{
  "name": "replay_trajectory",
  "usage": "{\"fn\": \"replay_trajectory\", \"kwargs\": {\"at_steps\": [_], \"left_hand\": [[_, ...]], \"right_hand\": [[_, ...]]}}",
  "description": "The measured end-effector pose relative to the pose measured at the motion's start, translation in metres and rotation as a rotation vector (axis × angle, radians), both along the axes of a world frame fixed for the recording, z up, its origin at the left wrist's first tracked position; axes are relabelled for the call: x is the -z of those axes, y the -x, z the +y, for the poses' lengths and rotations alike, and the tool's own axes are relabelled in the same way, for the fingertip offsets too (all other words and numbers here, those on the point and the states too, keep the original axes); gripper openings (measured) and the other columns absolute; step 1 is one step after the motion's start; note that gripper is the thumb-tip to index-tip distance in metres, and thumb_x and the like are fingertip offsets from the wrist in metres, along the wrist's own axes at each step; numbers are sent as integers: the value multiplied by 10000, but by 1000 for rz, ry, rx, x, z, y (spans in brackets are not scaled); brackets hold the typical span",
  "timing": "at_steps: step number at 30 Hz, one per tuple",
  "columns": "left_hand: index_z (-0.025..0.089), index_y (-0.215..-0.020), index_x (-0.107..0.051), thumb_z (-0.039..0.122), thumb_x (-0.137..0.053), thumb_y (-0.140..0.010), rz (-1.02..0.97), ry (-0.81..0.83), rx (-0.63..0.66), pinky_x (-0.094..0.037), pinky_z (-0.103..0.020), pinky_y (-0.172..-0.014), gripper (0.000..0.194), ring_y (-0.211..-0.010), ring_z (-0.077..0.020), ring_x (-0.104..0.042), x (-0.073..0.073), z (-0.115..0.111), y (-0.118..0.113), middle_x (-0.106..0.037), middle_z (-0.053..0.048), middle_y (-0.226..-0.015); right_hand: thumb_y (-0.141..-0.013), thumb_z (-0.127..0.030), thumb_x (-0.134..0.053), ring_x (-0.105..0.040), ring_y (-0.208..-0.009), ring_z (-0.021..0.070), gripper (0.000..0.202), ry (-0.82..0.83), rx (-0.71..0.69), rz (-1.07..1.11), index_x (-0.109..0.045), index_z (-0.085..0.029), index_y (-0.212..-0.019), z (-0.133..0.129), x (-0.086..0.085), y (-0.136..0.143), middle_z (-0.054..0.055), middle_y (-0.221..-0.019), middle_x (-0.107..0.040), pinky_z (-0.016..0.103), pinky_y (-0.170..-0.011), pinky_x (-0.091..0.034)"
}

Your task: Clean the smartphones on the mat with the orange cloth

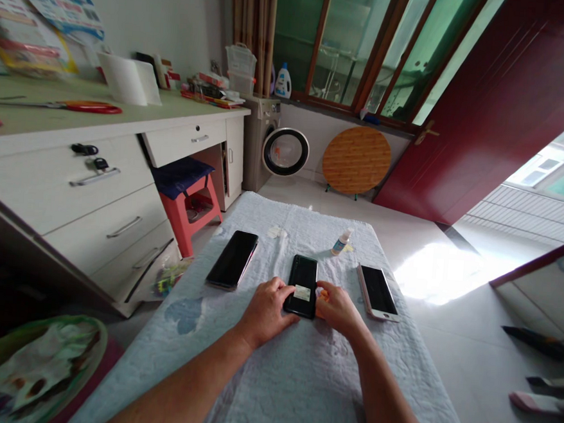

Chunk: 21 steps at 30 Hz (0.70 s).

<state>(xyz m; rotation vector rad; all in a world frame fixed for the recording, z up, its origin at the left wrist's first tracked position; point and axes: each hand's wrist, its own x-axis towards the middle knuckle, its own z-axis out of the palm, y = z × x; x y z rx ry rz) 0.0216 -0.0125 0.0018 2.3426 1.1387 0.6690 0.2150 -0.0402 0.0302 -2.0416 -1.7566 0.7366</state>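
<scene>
A black smartphone (304, 269) lies back side up on the cloth-covered table, with a pale label on its back. My left hand (268, 308) grips its left edge, the thumb at the lower corner and the fingertips by the label. At the phone's right edge, my right hand (340, 306) is closed on a small crumpled orange-and-white cloth (322, 294). To the left lies another black smartphone (233, 258), screen up. A white-framed smartphone (377, 292) with a dark screen rests on the right. Beyond the hands stands a small spray bottle (341, 243).
A light blue quilted cloth (281, 218) covers the table. A desk (182, 117) with drawers runs along the left, a red stool (190, 205) beside it. At lower left stands a waste bin (101, 353). Farther back are a washing machine (260, 145) with its door open and a round wooden tabletop (357, 159).
</scene>
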Motion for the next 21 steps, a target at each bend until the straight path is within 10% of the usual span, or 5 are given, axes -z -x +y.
{"fn": "replay_trajectory", "kwargs": {"at_steps": [21], "left_hand": [[254, -1096, -622, 285, -764, -683, -5, 30, -2, -437, -322, -861, 437, -930, -213, -576, 3, 2, 0, -571, -21, -965]], "right_hand": [[-704, -175, -469, -545, -662, 143, 448, 14, 36, 18, -644, -134, -1114, 2, 5, -1, 40, -729, -646, 214, -601, -360]]}}
